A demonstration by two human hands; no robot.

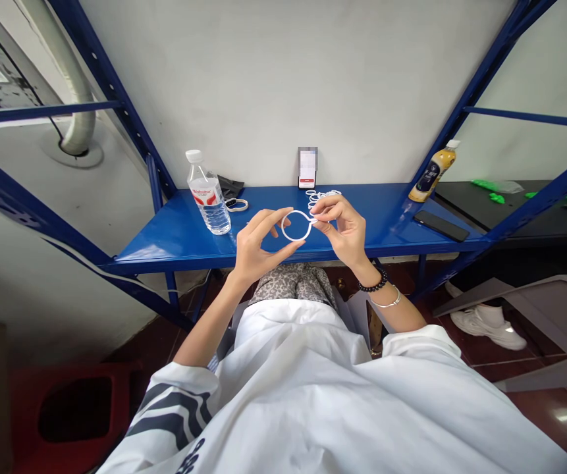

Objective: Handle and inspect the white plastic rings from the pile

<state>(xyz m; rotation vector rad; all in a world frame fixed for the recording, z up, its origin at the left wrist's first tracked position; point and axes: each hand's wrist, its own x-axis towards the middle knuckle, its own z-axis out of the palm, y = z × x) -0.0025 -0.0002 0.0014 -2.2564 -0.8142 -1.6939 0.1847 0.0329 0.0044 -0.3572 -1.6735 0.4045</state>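
A thin white ring (296, 226) is held upright between both of my hands above the front edge of the blue shelf (174, 234). My left hand (258, 243) pinches its left and lower rim with thumb and fingers. My right hand (340, 224) pinches its right side; the wrist wears a black bead bracelet and a silver bangle. A small pile of similar white rings (321, 195) lies on the shelf just behind my right hand.
A water bottle (207, 193) stands at left, a single ring (236, 205) and a dark pouch beside it. A phone (307, 167) leans against the wall. A yellow drink bottle (433, 172) and black phone (441, 226) lie at right. Blue rack posts flank the shelf.
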